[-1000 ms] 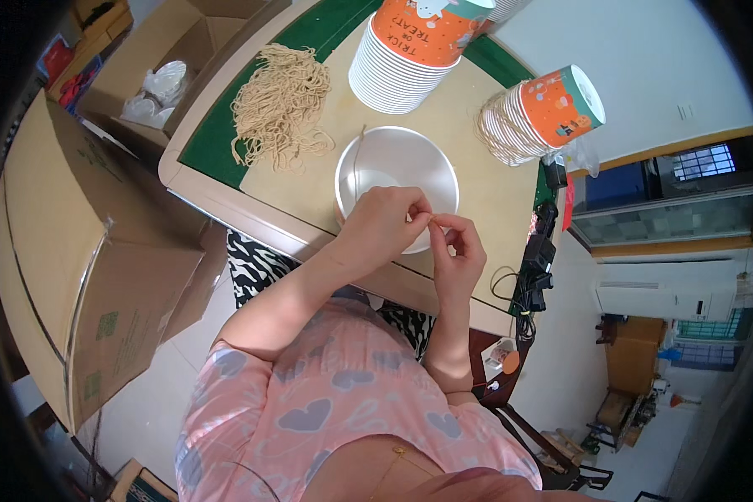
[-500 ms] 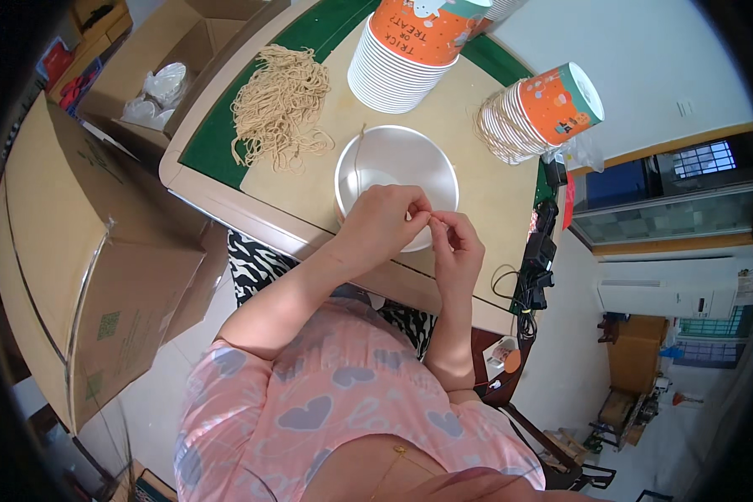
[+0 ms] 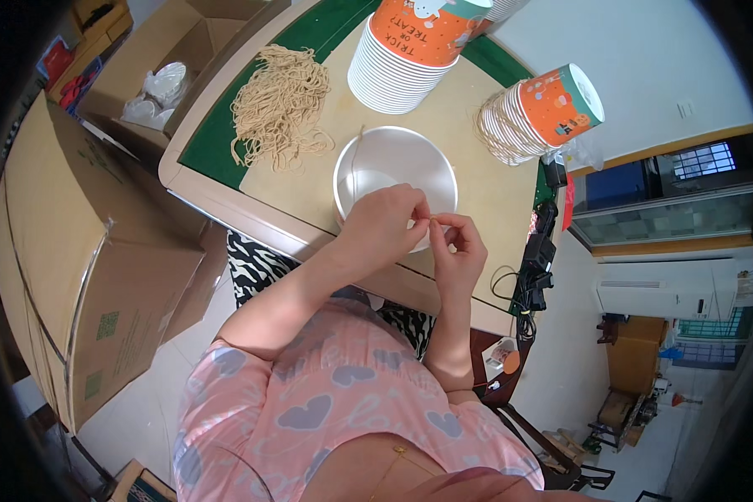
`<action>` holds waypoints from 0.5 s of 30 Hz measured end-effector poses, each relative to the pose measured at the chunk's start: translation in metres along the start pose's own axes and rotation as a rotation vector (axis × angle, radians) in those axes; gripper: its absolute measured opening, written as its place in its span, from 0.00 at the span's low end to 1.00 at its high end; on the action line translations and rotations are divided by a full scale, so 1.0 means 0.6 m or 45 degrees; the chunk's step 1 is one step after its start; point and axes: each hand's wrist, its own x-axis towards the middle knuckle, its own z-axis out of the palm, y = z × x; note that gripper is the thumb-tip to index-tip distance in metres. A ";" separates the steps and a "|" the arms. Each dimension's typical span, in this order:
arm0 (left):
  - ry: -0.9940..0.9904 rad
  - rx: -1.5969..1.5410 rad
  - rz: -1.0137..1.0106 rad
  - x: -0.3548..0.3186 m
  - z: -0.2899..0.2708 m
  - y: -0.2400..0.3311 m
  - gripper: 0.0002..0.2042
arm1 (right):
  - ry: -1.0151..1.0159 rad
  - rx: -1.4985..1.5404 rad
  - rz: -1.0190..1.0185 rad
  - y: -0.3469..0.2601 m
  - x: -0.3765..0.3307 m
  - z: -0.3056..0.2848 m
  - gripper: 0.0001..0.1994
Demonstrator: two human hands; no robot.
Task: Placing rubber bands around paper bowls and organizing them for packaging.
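Observation:
A white-lined paper bucket [image 3: 414, 159] stands at the table's near edge with its opening toward me. A thin tan cord [image 3: 355, 163] comes over its far left rim and runs down inside. My left hand [image 3: 383, 219] reaches across the bucket's near part, and my right hand [image 3: 458, 255] is at its near right rim. Both hands are closed in pinches, fingertips meeting over the rim. A tiny bit of tan cord shows between them; the rest is hidden by the fingers. The bucket's near wall is mostly covered by my hands.
A loose heap of tan cords [image 3: 283, 105] lies left of the bucket. Behind stands a tall stack of orange paper buckets [image 3: 402, 71]; a cord-wrapped stack [image 3: 548, 109] sits to the right. Black power adapters [image 3: 537, 251] line the right edge. A large cardboard box [image 3: 100, 276] is at left.
Both hands stay pinched at the bucket's near rim. My right fingers have shifted very slightly, and the bucket has barely moved.

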 end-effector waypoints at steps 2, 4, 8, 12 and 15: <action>0.024 0.008 -0.004 0.002 0.000 0.000 0.07 | -0.021 -0.007 0.008 -0.008 0.001 0.001 0.06; 0.007 -0.015 -0.036 0.004 -0.001 0.000 0.07 | 0.010 0.084 0.057 -0.024 0.001 0.004 0.06; -0.035 -0.008 -0.083 0.005 -0.006 0.006 0.06 | -0.049 0.022 0.045 -0.020 0.000 -0.005 0.06; -0.024 0.003 -0.078 0.004 -0.006 0.006 0.06 | -0.033 -0.024 0.026 -0.004 -0.003 -0.006 0.06; -0.033 0.023 -0.080 0.003 -0.005 0.006 0.06 | 0.046 0.116 0.058 -0.006 -0.003 -0.002 0.05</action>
